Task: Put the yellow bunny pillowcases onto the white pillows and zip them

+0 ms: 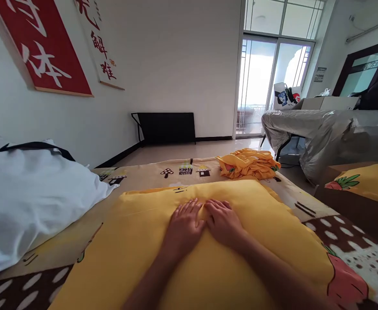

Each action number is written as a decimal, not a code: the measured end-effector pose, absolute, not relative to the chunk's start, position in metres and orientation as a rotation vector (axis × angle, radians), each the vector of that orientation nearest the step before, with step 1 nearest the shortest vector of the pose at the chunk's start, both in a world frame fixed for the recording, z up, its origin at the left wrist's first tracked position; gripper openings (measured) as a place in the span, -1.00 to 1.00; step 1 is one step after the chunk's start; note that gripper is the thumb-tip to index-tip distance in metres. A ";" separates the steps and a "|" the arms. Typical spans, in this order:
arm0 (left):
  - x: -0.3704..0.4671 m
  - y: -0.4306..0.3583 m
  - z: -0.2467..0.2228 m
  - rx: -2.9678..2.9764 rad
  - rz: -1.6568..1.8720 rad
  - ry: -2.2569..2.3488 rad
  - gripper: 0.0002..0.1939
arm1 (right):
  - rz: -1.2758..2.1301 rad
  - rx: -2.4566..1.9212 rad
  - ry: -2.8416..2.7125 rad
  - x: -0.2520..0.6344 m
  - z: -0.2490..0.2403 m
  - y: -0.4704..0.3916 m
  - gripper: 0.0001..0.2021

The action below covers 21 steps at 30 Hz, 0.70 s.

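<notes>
Left hand (182, 228) and right hand (223, 223) are lying open and flat on the central yellow pillow (127, 249), whose near edge is escaping view; a white bundle (37, 193) is slumping at nine o'clock, crumpled orange fabric (248, 164) at one.

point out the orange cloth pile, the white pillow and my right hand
orange cloth pile (249, 164): head view, middle of the crumpled heap
white pillow (43, 193): head view, upper middle of its visible side
right hand (223, 220): head view, back of the hand
</notes>
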<state>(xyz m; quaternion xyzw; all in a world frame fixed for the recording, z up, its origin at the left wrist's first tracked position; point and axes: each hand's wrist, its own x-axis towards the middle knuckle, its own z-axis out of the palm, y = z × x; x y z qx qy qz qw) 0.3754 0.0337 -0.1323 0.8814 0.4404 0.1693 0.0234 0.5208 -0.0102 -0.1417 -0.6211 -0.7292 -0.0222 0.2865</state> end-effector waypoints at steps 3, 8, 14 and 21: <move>0.363 0.039 -0.127 2.711 0.456 1.395 -0.46 | -0.082 -1.782 -1.928 0.554 -0.137 -0.011 -0.67; 0.300 0.055 -0.128 2.635 0.422 1.627 -0.41 | -0.082 -2.127 -1.745 0.644 -0.152 -0.022 -0.51; 0.193 0.052 -0.148 2.259 0.673 2.008 -0.39 | 0.033 -2.227 -1.723 0.732 -0.200 -0.070 -0.53; 0.236 0.005 -0.108 2.521 0.714 1.890 -0.51 | -0.330 -2.066 -1.502 0.680 -0.152 -0.095 -0.57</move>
